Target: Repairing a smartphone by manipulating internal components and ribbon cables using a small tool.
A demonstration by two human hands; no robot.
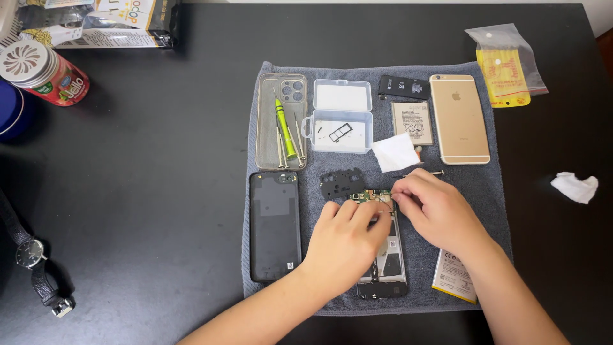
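Both hands on opened phone (383, 255): left hand (348, 239) steadies frame, right hand (434, 207) fingertips pinch green circuit board (373, 196); best lifted gently, evenly.

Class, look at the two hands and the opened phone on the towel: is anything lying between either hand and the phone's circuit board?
Nothing visible does. Both the left hand and right hand already have fingertips on the circuit board at the top of the opened phone. The black cover piece lies just beside it, not between.
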